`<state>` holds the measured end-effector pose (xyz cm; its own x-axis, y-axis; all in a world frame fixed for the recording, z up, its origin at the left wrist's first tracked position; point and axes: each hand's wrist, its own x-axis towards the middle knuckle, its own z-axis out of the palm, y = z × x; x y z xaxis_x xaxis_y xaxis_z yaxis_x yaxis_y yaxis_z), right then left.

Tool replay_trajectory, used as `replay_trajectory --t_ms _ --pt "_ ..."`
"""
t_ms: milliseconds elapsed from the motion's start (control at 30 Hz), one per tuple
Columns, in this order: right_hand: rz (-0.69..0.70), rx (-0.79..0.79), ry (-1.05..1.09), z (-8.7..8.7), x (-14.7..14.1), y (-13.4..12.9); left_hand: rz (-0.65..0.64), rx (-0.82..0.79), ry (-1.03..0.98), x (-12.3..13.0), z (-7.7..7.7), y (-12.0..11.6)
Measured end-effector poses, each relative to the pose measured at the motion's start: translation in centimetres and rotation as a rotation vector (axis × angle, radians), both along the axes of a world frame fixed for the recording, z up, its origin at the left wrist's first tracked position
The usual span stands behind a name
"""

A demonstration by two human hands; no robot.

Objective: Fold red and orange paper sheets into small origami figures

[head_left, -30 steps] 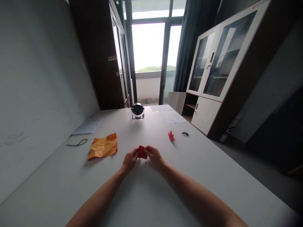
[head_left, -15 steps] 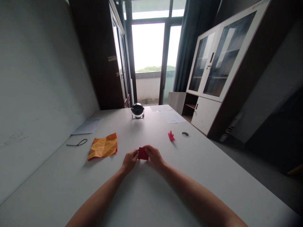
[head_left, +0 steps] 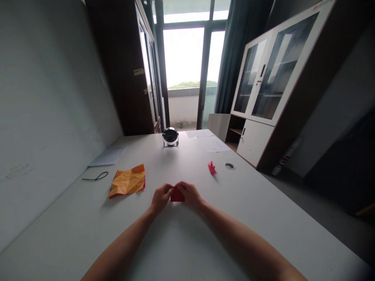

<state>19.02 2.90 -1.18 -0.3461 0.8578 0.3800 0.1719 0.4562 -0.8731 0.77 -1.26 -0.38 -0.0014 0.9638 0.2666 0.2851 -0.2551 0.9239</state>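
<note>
A small folded piece of red paper (head_left: 177, 196) is held between my two hands, just above or on the white table. My left hand (head_left: 161, 198) pinches its upper left corner between thumb and fingers. On the other side, my right hand (head_left: 190, 193) grips the upper right part, fingers bent over the top edge. The hands hide the paper's upper corners. To the left lies a creased orange sheet (head_left: 128, 180) with red showing at its edges. A small folded red paper figure (head_left: 211, 168) stands to the right, apart from my hands.
A round black device on a metal stand (head_left: 170, 137) sits at the far end of the table (head_left: 175, 249). Near the left wall are a black cable tie (head_left: 99, 176) and white papers (head_left: 108, 156). More sheets (head_left: 215, 144) and a round table hole (head_left: 229, 166) are at the right.
The red paper has turned level and shifted slightly toward me. Both hands have moved to its upper corners, with the thumbs closer together at the top edge.
</note>
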Motion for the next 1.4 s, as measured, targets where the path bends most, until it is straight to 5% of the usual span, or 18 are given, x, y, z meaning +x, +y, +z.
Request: replay_trajectory --t_ms 333,467,967,1400 --pt "-0.025 0.029 -0.014 0.0 -0.1 -0.1 0.044 0.061 0.044 -0.2 0.5 0.0" --pt "-0.05 -0.039 0.056 -0.6 -0.1 0.4 0.085 0.037 -0.097 -0.6 0.1 0.5" --pt "0.227 -0.348 0.364 -0.2 0.1 0.8 -0.057 -0.09 -0.426 -0.3 0.4 0.6" --pt "0.147 -0.325 0.411 0.1 -0.1 0.8 -0.065 -0.078 -0.209 -0.4 -0.5 0.9"
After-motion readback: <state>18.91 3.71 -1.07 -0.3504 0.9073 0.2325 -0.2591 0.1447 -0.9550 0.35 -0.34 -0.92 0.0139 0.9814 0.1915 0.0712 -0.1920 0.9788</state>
